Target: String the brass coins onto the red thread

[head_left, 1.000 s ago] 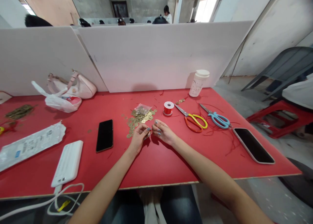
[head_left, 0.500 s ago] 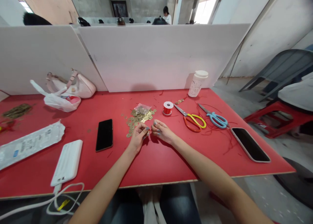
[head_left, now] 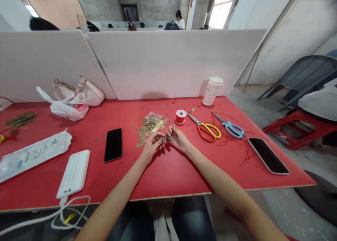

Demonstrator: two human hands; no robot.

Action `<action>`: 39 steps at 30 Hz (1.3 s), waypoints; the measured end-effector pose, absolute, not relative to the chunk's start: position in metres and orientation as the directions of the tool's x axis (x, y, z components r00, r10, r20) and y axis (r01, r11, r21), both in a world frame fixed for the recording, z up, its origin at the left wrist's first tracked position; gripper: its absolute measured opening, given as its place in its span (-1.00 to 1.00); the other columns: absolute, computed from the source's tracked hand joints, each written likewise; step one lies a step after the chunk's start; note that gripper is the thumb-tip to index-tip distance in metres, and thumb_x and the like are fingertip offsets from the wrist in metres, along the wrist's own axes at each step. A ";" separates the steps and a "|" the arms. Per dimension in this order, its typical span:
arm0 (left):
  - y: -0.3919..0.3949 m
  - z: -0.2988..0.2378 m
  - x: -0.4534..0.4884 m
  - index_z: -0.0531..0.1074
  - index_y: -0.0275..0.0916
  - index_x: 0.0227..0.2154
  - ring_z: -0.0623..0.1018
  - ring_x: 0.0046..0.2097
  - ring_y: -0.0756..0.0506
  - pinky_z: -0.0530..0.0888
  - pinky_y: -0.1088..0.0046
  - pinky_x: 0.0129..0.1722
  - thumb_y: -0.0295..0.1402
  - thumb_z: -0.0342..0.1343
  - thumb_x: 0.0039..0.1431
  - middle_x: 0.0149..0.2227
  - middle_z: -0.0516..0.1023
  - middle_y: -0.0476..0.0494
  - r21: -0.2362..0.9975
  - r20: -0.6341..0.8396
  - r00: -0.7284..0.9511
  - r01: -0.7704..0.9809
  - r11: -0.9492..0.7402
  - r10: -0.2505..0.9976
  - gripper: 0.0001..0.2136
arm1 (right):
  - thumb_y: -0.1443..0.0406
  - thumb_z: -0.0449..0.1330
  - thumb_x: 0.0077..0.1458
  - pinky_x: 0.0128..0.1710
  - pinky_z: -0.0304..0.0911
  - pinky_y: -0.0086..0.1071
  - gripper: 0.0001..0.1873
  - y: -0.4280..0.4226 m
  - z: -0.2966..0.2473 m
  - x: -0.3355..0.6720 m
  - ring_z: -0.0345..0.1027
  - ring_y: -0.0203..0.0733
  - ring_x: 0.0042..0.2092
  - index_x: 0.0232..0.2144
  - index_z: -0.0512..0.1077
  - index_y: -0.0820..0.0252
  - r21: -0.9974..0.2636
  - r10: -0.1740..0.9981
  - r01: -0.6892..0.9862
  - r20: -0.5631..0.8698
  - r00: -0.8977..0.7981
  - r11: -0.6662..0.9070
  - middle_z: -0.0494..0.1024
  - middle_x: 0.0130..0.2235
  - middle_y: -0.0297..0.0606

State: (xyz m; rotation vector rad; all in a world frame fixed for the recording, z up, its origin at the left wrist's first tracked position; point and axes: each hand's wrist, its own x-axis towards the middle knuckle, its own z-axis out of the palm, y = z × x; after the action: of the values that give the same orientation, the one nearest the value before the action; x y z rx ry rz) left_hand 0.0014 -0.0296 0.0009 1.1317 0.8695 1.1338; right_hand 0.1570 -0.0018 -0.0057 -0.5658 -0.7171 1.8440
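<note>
My left hand (head_left: 152,145) is closed in a pinch, with a bit of red thread (head_left: 165,138) at its fingertips. Right beside it, my right hand (head_left: 177,138) pinches at the same thread, its fingertips close to the left ones. Whether a coin is also held between the fingers is too small to tell. Just beyond my left hand lies a loose pile of brass-coloured coins with holes (head_left: 151,126), a clear plastic bag (head_left: 154,115) at its back. A spool of red thread (head_left: 180,117) stands behind my right hand.
Right of the spool lie yellow-and-orange scissors (head_left: 207,131), blue scissors (head_left: 233,129), a short row of coins (head_left: 193,110), a white cup (head_left: 212,91) and a phone (head_left: 268,155). On the left are a black phone (head_left: 113,145), a power bank (head_left: 73,173) and a pink handbag (head_left: 91,93).
Both hands have shifted slightly to the right. The right fingertips have risen a little, and the left fingers have turned further inward toward them.
</note>
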 end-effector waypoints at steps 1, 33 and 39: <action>-0.029 0.001 0.001 0.45 -0.22 -0.33 0.50 -0.42 0.00 0.42 0.53 -0.44 -0.10 0.40 -0.09 -0.41 0.52 -0.04 0.979 0.035 0.228 -0.204 0.013 0.973 -0.63 | 0.05 0.25 0.14 -0.50 0.18 -0.51 -0.63 0.000 -0.006 0.158 0.11 -0.34 -0.52 -0.47 0.22 0.11 -0.693 0.936 -0.661 -0.058 -0.346 -0.288 0.27 -0.55 -0.45; -0.026 0.005 -0.003 0.41 -0.22 -0.35 0.56 -0.41 -0.05 0.50 0.45 -0.38 -0.16 0.39 -0.10 -0.46 0.54 -0.02 0.991 0.101 0.223 -0.106 -0.079 0.970 -0.65 | 0.12 0.22 0.17 -0.11 0.30 -0.30 -0.80 0.007 -0.017 0.170 0.36 -0.21 -0.22 -0.36 0.50 0.12 -0.958 0.906 -0.105 0.286 -0.311 0.266 0.49 -0.29 -0.28; -0.026 0.004 -0.002 0.39 -0.22 -0.34 0.55 -0.49 -0.04 0.47 0.48 -0.46 -0.15 0.37 -0.08 -0.55 0.51 0.03 0.995 0.082 0.233 -0.081 -0.064 0.969 -0.64 | 0.09 0.26 0.10 -0.34 0.24 -0.42 -0.75 0.002 -0.010 0.165 0.29 -0.27 -0.39 -0.42 0.44 0.13 -0.962 0.952 -0.218 0.214 -0.218 0.167 0.43 -0.45 -0.37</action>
State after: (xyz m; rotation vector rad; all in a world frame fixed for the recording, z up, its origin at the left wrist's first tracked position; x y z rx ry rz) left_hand -0.0024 -0.0262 0.0040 1.3112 0.9443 1.1176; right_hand 0.1654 0.0018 -0.0105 -0.7957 -1.3154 1.3205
